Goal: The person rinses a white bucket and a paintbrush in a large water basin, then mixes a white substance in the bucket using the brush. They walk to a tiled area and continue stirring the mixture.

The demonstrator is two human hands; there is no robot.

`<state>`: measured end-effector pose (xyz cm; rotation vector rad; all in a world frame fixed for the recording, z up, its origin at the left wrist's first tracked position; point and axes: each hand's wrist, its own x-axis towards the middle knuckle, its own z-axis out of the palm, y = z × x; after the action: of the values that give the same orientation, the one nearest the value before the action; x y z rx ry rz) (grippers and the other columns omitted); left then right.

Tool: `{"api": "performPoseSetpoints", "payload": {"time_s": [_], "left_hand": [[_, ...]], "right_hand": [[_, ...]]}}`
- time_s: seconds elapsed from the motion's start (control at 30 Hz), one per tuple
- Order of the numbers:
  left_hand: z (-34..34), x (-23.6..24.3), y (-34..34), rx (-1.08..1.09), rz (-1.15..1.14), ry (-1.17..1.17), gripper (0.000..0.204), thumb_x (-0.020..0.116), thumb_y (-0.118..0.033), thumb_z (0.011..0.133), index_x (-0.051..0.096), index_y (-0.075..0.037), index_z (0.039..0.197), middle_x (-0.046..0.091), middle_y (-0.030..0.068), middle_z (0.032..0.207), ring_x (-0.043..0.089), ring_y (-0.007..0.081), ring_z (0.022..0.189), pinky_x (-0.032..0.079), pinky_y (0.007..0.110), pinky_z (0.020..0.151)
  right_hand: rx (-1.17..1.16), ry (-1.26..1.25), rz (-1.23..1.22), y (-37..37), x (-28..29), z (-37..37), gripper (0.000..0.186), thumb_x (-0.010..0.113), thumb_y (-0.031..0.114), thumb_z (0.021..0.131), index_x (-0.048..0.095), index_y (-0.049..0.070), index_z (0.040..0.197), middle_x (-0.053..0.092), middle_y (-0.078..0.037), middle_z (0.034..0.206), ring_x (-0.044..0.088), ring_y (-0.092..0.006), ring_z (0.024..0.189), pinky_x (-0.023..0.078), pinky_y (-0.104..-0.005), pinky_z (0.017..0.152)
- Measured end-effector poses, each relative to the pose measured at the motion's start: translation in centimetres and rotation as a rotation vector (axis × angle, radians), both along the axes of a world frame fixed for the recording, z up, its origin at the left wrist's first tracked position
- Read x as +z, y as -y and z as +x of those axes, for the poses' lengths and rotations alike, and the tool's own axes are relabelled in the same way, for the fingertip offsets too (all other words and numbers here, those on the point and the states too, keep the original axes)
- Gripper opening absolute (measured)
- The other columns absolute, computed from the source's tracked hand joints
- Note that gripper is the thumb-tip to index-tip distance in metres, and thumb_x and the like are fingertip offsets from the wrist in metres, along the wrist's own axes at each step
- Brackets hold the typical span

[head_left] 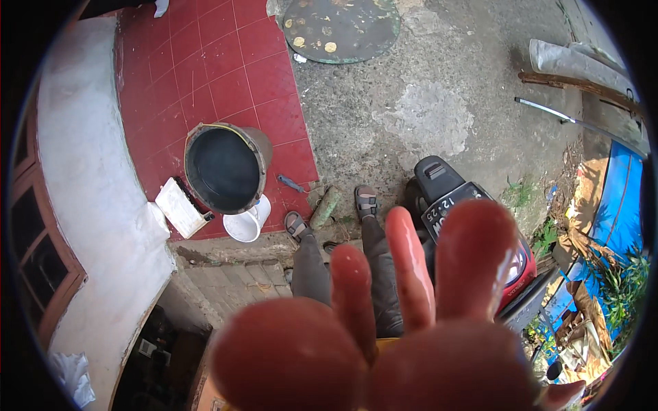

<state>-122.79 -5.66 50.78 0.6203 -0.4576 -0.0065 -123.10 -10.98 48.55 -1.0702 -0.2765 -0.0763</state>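
Very close to the camera, wet fingers fill the lower middle, blurred by nearness. More fingertips show than one hand has, so both hands seem to be raised here. My left hand (pixel 295 349) is on the left side, its fingers apart. Beside it, my right hand (pixel 452 322) has fingers stretched upward and spread, with a wet shine along them. No object shows in either hand; palms and wrists are hidden. Beyond them on the ground stand a large dark bucket (pixel 225 168) holding greyish liquid and a small white pail (pixel 247 220).
A white, dark-edged box-like thing (pixel 184 207) and a blue-grey handled tool (pixel 292 183) lie on red tiles (pixel 205 75). Between my sandalled feet is a mossy block (pixel 325 207). A motorbike (pixel 445 188) stands at right, a round board (pixel 343 31) lies far off, and blue sheeting (pixel 620 198) edges the right.
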Motion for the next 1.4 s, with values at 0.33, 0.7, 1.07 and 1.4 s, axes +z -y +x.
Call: {"api": "performPoseSetpoints", "payload": {"time_s": [0.33,0.7,1.07,1.4], "left_hand": [[9.9,1.5,2.5,-0.085,0.006,0.043,0.05,0.024,-0.039,0.095,0.035,-0.003,0.129,0.022,0.0145,0.143,0.016,0.0327,0.133,0.01,0.049,0.107],[29.2,2.2,-1.2,0.002,0.124,0.096,0.047,0.026,-0.037,0.095,0.042,-0.003,0.124,0.026,0.0126,0.142,0.021,0.0315,0.131,0.014,0.049,0.106],[44.4,-0.2,5.7,-0.01,0.071,0.035,0.044,0.029,-0.035,0.094,0.048,-0.004,0.119,0.03,0.0107,0.14,0.026,0.0303,0.129,0.018,0.048,0.106],[59.6,0.5,17.9,0.013,0.009,0.069,0.042,0.031,-0.033,0.094,0.054,-0.004,0.114,0.034,0.009,0.139,0.031,0.0292,0.127,0.022,0.047,0.105]], "right_hand": [[-0.034,0.099,0.055,2.1,2.6,10.0,0.058,0.026,0.048,0.088,0.038,0.0,0.118,0.044,-0.013,0.1,0.039,-0.0178,0.096,0.027,-0.0316,0.078],[-0.262,-0.17,0.078,3.3,2.9,27.7,0.039,0.038,0.038,0.092,0.043,0.003,0.11,0.052,-0.008,0.08,0.052,-0.0098,0.077,0.04,-0.0235,0.063],[-0.15,-0.171,0.091,7.7,0.5,43.5,0.045,0.034,0.041,0.091,0.047,0.001,0.108,0.056,-0.01,0.079,0.056,-0.0113,0.076,0.043,-0.025,0.066],[0.071,0.026,0.107,16.7,2.4,60.0,0.066,0.021,0.051,0.088,0.048,-0.005,0.109,0.057,-0.015,0.089,0.057,-0.0176,0.084,0.04,-0.0313,0.078]]}}
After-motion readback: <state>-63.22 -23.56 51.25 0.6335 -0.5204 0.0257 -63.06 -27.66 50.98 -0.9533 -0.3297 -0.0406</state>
